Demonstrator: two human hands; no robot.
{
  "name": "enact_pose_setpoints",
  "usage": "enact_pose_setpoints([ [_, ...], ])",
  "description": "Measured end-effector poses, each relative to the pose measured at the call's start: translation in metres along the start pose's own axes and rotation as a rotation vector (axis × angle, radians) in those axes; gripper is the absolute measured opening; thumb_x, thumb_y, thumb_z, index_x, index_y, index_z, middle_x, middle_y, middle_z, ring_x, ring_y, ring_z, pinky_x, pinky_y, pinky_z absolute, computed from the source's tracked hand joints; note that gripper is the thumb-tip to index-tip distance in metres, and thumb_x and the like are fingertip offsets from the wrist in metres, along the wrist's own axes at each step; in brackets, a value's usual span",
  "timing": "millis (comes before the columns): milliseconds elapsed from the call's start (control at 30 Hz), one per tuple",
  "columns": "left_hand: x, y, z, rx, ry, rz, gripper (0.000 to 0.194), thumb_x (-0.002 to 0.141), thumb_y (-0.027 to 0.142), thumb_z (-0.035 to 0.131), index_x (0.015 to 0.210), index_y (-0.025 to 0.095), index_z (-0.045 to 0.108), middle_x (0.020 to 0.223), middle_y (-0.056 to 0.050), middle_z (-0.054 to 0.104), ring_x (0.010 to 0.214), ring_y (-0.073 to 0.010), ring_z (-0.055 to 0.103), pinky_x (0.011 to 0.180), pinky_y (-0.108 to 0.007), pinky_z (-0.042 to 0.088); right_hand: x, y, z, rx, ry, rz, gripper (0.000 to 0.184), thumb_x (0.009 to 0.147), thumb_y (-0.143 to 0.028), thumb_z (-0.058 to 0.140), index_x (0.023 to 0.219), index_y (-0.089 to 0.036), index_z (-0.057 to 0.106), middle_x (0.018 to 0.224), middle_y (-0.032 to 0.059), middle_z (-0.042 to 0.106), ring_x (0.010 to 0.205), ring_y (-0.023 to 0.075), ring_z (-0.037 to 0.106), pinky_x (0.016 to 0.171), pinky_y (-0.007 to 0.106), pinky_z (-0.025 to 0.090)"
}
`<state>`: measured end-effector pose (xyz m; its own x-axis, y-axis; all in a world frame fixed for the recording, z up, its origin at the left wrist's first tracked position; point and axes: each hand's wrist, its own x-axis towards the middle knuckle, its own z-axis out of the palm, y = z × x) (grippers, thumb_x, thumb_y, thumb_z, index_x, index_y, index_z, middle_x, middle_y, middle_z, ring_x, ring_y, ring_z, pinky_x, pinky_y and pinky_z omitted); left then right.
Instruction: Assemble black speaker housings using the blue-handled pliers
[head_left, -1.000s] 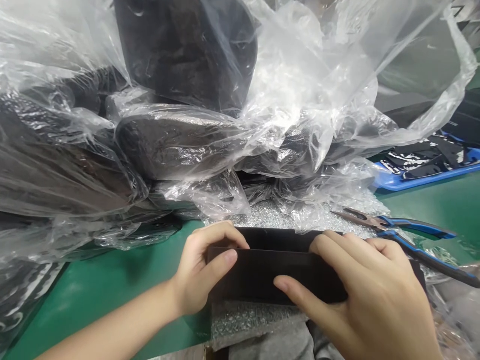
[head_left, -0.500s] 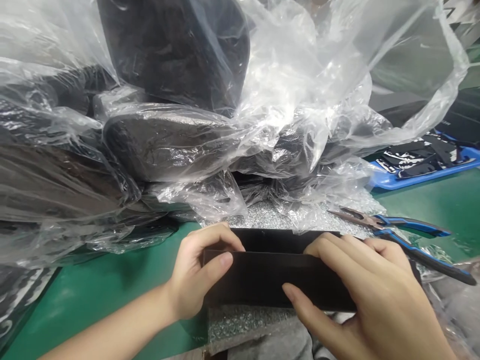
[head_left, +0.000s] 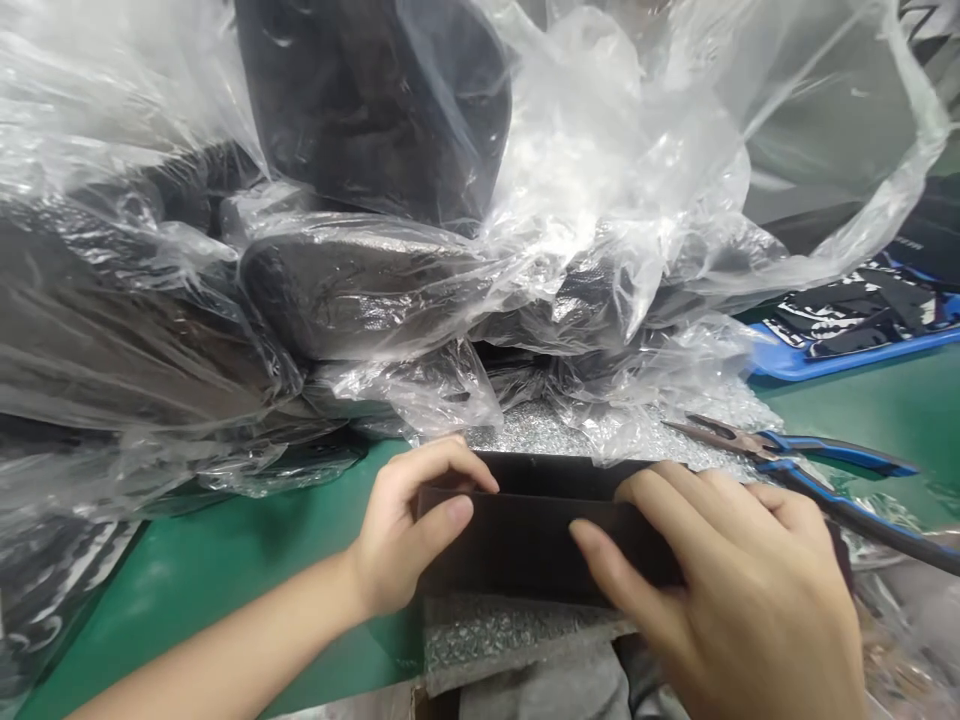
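A long black folded panel (head_left: 525,545), with two walls and a gap between them, lies across bubble wrap (head_left: 517,625) near the table's front. My left hand (head_left: 420,520) pinches its left end, thumb on the front wall and fingers over the top edge. At the right, my right hand (head_left: 735,580) grips the same panel, fingers bent over the upper edge and thumb against the front face. Its right end is mostly hidden behind that hand. Long-nose pliers (head_left: 780,455) with blue and black handles lie just beyond my right hand.
Black padded pieces in clear plastic bags (head_left: 360,290) are heaped along the back. A blue tray (head_left: 825,365) at the right holds black pieces with white markings. Green tabletop (head_left: 225,570) shows at the left. Printed black-and-white material (head_left: 60,590) lies at the left edge.
The view has shifted slightly, so most things appear further right. My right thumb sits higher on the panel's front, and the front wall tilts a little. Both hands keep their hold.
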<state>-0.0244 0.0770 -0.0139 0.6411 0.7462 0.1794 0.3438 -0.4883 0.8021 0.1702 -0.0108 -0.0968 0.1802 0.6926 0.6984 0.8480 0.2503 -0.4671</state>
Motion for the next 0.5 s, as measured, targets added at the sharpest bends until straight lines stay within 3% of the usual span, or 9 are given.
enact_pose_setpoints([
  [67,0.001,-0.003,0.000,-0.021,0.040,-0.005,0.036,0.091,0.054,0.061,0.093,0.018,0.068,0.072,0.001,0.053,0.067,-0.0107,0.048,0.062,-0.023,0.036,-0.007,0.011,-0.009,0.049,0.034,0.045,0.019,0.105,-0.031,0.045,0.099,-0.019,0.059,0.094,0.0035,0.064,0.085,0.0207,0.057,0.080,0.035,0.035],
  [167,0.002,-0.008,-0.001,-0.048,0.042,-0.014,0.042,0.088,0.059,0.063,0.094,0.017,0.068,0.071,0.001,0.050,0.065,-0.0114,0.046,0.061,-0.023,0.035,-0.025,0.045,-0.024,0.125,0.126,0.257,0.025,0.102,-0.034,0.050,0.124,-0.027,0.061,0.129,0.0024,0.061,0.121,0.0244,0.056,0.105,0.037,0.038],
  [233,0.003,-0.011,-0.002,-0.054,0.016,-0.021,0.044,0.089,0.060,0.061,0.089,0.017,0.068,0.073,-0.001,0.051,0.068,-0.0126,0.048,0.064,-0.024,0.036,-0.038,0.070,-0.025,0.280,0.096,0.347,0.047,0.096,-0.052,0.059,0.139,-0.035,0.054,0.141,0.0017,0.055,0.130,0.0281,0.053,0.109,0.040,0.040],
  [300,0.004,-0.014,-0.004,-0.069,-0.003,-0.020,0.050,0.092,0.065,0.052,0.093,0.017,0.068,0.077,-0.002,0.054,0.071,-0.0139,0.050,0.067,-0.025,0.039,-0.049,0.086,-0.018,0.625,-0.060,0.333,0.081,0.088,-0.075,0.056,0.156,-0.036,0.033,0.152,0.0056,0.045,0.136,0.0293,0.049,0.106,0.039,0.047],
  [333,0.003,-0.016,-0.004,-0.078,-0.017,-0.009,0.056,0.093,0.069,0.046,0.100,0.018,0.068,0.079,-0.003,0.056,0.072,-0.0145,0.051,0.068,-0.025,0.041,-0.053,0.089,-0.011,0.773,-0.138,0.325,0.089,0.084,-0.082,0.054,0.156,-0.035,0.031,0.154,0.0079,0.042,0.137,0.0294,0.049,0.104,0.038,0.049],
  [400,0.001,-0.020,-0.004,-0.094,-0.035,0.012,0.075,0.090,0.081,0.034,0.121,0.019,0.062,0.089,-0.006,0.061,0.078,-0.0175,0.056,0.073,-0.028,0.047,-0.060,0.088,0.002,0.920,-0.227,0.341,0.078,0.085,-0.078,0.057,0.144,-0.030,0.042,0.149,0.0118,0.045,0.135,0.0283,0.051,0.102,0.035,0.050],
  [467,-0.001,-0.027,-0.003,-0.101,0.003,-0.006,0.088,0.082,0.089,0.037,0.133,0.020,0.055,0.105,-0.010,0.064,0.092,-0.0234,0.062,0.084,-0.034,0.053,-0.065,0.086,0.010,0.954,-0.161,0.331,0.062,0.087,-0.073,0.058,0.125,-0.025,0.047,0.136,0.0125,0.052,0.128,0.0267,0.055,0.100,0.035,0.051],
  [500,-0.001,-0.031,-0.002,-0.103,0.051,-0.067,0.080,0.084,0.083,0.045,0.136,0.023,0.053,0.107,-0.010,0.066,0.097,-0.0254,0.063,0.086,-0.036,0.055,-0.067,0.090,0.012,0.945,-0.095,0.303,0.059,0.088,-0.073,0.056,0.121,-0.025,0.046,0.130,0.0127,0.053,0.124,0.0268,0.056,0.099,0.036,0.052],
])
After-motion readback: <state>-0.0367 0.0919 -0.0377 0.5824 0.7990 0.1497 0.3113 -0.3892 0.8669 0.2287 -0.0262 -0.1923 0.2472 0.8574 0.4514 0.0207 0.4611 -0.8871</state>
